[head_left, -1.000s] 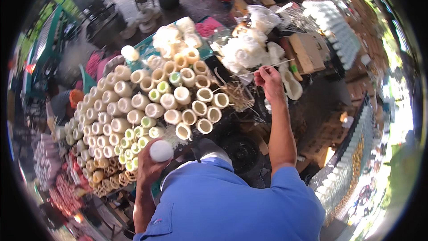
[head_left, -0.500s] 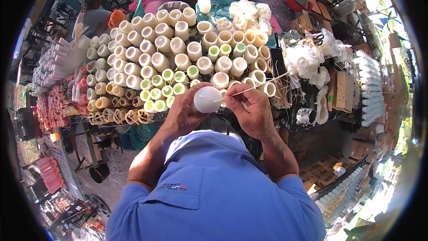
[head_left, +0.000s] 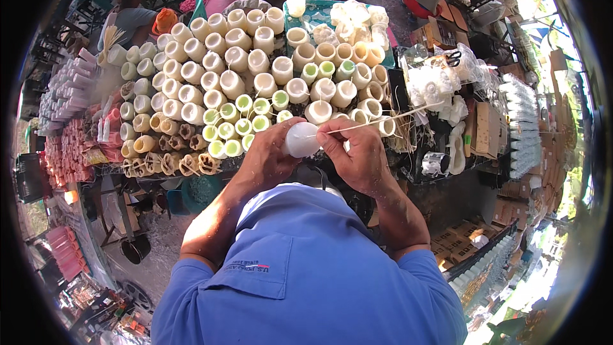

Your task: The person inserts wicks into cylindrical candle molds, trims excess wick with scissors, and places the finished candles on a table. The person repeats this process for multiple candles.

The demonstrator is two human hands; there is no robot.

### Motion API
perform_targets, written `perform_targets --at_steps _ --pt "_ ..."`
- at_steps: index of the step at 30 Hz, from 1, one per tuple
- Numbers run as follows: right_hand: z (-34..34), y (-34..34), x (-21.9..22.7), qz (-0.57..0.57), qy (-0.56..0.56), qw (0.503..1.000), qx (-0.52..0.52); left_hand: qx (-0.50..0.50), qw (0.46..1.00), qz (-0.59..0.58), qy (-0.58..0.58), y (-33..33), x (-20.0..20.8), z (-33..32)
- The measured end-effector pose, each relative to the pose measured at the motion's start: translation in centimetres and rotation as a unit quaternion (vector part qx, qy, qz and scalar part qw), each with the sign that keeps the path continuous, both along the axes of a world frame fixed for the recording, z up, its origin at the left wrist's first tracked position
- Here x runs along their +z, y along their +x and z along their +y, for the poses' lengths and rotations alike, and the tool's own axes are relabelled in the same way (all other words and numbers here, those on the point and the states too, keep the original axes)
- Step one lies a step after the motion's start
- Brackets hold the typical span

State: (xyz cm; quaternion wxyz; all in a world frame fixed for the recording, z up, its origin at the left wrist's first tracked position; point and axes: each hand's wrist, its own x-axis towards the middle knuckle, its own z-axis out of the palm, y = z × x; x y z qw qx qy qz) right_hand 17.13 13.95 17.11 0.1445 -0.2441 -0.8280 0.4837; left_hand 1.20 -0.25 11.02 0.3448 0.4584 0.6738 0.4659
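Observation:
My left hand grips a white round candle in front of my chest. My right hand pinches a long thin pale stick whose near end touches the top of that candle; the stick runs out to the right. Both hands hover at the near edge of a table packed with rows of cream, white and pale green cylinder candles.
Clear bags of white pieces and scissors lie to the right, cardboard boxes beyond. Pink and red candle stacks fill the left. A person in grey sits at the far left, another crouches at the back right.
A second ago my right hand reached far out over the table while the left held the candle low. Now both hands meet at the candle, stick touching its top.

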Motion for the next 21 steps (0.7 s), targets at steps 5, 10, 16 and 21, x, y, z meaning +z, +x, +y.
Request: perform_targets --at_steps 5,10,16,21 --pt "-0.6 -0.2 -0.3 0.03 0.044 0.999 0.003 -0.004 1.0 0.0 0.001 -0.2 0.0 0.0" --pt "-1.0 -0.1 -1.0 0.045 0.102 0.994 0.013 -0.014 1.0 0.003 -0.002 -0.1 0.1 0.1" --pt "-0.9 -0.6 -1.7 0.044 0.162 0.985 0.035 -0.014 0.998 -0.009 0.062 0.3 -0.5 0.7" --pt "-0.6 -0.1 -1.4 0.028 0.088 0.996 0.004 -0.017 0.999 -0.006 0.035 0.3 -1.0 0.7"
